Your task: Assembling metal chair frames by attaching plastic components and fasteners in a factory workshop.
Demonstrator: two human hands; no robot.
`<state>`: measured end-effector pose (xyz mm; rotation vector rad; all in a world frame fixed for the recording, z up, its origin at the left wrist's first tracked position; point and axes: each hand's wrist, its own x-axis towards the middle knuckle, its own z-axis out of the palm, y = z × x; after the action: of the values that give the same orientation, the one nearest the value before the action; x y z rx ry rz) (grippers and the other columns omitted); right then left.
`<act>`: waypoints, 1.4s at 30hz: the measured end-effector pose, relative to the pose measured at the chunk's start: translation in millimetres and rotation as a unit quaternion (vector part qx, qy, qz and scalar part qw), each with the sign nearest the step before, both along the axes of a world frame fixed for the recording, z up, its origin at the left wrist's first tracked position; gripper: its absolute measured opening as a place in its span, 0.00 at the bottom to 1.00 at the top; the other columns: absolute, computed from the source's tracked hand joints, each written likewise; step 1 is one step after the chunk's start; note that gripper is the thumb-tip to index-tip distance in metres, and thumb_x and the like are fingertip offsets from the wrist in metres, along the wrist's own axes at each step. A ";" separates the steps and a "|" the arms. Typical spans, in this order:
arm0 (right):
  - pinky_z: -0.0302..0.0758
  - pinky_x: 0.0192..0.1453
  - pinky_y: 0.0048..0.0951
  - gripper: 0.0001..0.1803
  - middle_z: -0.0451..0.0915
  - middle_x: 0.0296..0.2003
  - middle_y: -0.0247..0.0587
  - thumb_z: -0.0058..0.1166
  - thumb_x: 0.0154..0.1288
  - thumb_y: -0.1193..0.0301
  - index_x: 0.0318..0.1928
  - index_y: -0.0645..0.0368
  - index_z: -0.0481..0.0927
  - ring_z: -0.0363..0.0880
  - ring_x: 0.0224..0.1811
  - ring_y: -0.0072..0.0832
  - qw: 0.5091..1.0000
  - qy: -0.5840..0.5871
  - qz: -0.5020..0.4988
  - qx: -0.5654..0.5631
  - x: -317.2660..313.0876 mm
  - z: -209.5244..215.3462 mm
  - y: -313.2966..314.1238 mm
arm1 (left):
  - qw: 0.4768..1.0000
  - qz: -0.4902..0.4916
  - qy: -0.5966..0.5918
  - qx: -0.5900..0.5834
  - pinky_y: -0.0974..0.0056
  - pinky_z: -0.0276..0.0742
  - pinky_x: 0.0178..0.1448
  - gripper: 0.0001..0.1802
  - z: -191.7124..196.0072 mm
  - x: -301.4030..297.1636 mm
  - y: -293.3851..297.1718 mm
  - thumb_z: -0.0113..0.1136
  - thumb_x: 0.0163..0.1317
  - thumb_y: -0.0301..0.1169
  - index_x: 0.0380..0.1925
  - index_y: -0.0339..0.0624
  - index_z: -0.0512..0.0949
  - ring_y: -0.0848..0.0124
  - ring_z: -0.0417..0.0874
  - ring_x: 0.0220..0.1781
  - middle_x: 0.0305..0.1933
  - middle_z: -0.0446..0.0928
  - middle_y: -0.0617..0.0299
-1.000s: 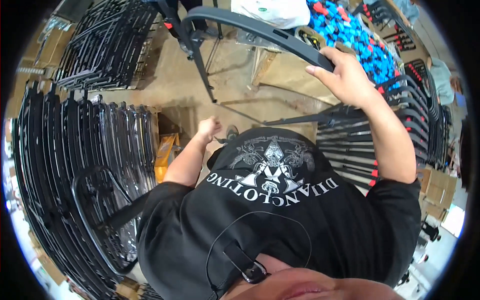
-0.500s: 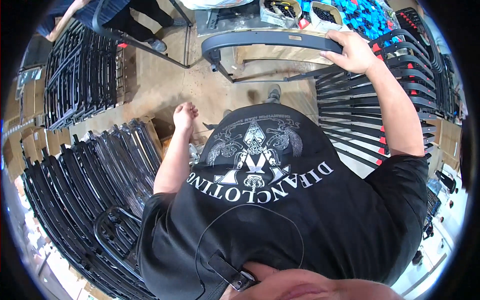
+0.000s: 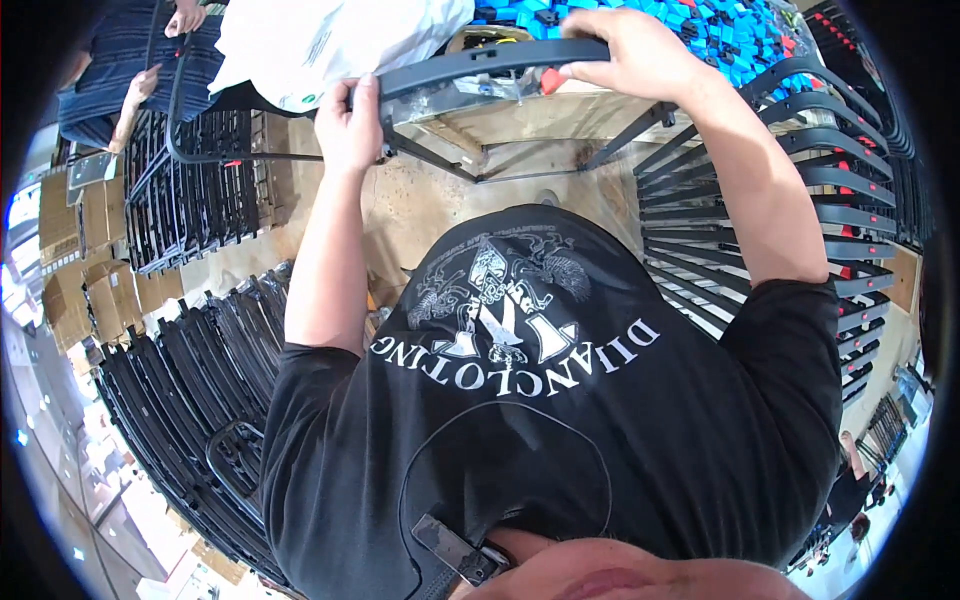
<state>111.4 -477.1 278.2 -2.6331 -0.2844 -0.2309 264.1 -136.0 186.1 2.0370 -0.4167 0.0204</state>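
Observation:
A black metal frame [image 3: 470, 66] stands in front of me, its curved top bar running from one hand to the other and its thin legs reaching down toward the floor. My left hand [image 3: 350, 130] is closed around the bar's left corner. At the right end, my right hand [image 3: 645, 58] grips the bar with the thumb underneath and the fingers over the top. Just behind the bar are a white plastic bag [image 3: 335, 45] and a heap of small blue plastic parts [image 3: 720, 45].
Many similar black frames [image 3: 840, 175] stand in a row at my right. More stacked frames [image 3: 180, 385] are at my left, with another stack [image 3: 190, 195] beyond. A co-worker's hands [image 3: 185, 18] are near another frame [image 3: 178, 120] at the far left. Cardboard boxes [image 3: 60, 220] line the left edge.
My left hand has risen from beside my body and taken hold of the frame's left corner. The frame and my right hand have shifted left and away. The co-worker's frame has moved left.

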 end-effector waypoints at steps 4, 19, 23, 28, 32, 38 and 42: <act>0.78 0.53 0.43 0.29 0.83 0.45 0.54 0.72 0.53 0.60 0.54 0.59 0.81 0.82 0.49 0.50 0.995 -0.066 -0.070 0.022 -0.1 26.8 -33.8 | 0.986 0.079 -0.123 0.084 0.58 0.77 0.57 0.21 0.0 30.0 -5.9 0.64 0.68 0.43 0.46 0.34 0.83 0.58 0.84 0.48 0.43 0.84 0.48; 0.81 0.52 0.41 0.13 0.84 0.43 0.49 0.61 0.64 0.68 0.47 0.58 0.81 0.85 0.47 0.46 0.953 -0.108 -0.237 0.152 -1.0 -237.4 -49.2 | 0.968 -0.206 -0.108 0.099 0.59 0.80 0.46 0.04 -29.3 -61.7 -82.3 0.65 0.61 0.27 0.34 0.39 0.81 0.58 0.84 0.38 0.36 0.83 0.54; 0.74 0.65 0.45 0.19 0.78 0.58 0.49 0.56 0.66 0.65 0.56 0.53 0.80 0.78 0.61 0.45 0.930 0.102 -0.353 0.001 73.9 -241.7 -84.6 | 0.970 -0.205 -0.012 0.126 0.63 0.80 0.41 0.05 -51.1 -76.2 -81.7 0.65 0.63 0.27 0.36 0.37 0.83 0.63 0.85 0.34 0.33 0.82 0.53; 0.65 0.74 0.46 0.28 0.67 0.71 0.46 0.54 0.67 0.62 0.67 0.49 0.75 0.65 0.74 0.44 0.875 0.352 -0.321 -0.083 100.4 -243.0 -103.0 | 0.968 -0.177 0.060 0.170 0.64 0.81 0.42 0.07 -64.9 -92.1 -63.6 0.66 0.64 0.30 0.36 0.36 0.84 0.68 0.85 0.34 0.33 0.84 0.55; 0.73 0.69 0.44 0.25 0.72 0.69 0.43 0.54 0.66 0.65 0.64 0.52 0.79 0.70 0.72 0.43 0.877 0.366 -0.307 -0.054 102.3 -251.1 -109.4 | 0.965 -0.093 0.170 0.174 0.68 0.79 0.42 0.08 -79.0 -99.3 -50.6 0.65 0.66 0.30 0.39 0.37 0.84 0.76 0.81 0.31 0.31 0.83 0.62; 0.78 0.63 0.42 0.19 0.82 0.58 0.49 0.51 0.66 0.68 0.53 0.58 0.86 0.81 0.62 0.46 0.886 0.388 -0.250 -0.041 109.9 -276.2 -113.1 | 0.961 -0.061 0.210 0.170 0.69 0.78 0.41 0.09 -87.5 -99.8 -48.4 0.65 0.66 0.32 0.40 0.37 0.84 0.78 0.79 0.31 0.29 0.82 0.65; 0.77 0.65 0.41 0.20 0.81 0.60 0.49 0.50 0.66 0.71 0.55 0.59 0.85 0.80 0.64 0.45 0.892 0.400 -0.206 -0.049 115.8 -265.2 -113.0 | 0.953 -0.060 0.229 0.188 0.69 0.78 0.41 0.09 -90.7 -99.1 -49.1 0.64 0.67 0.32 0.40 0.37 0.84 0.79 0.79 0.31 0.29 0.82 0.64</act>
<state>227.2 -590.1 13.1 -2.5967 0.5546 0.7450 165.0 -185.1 95.4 2.2956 -0.2596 -0.6386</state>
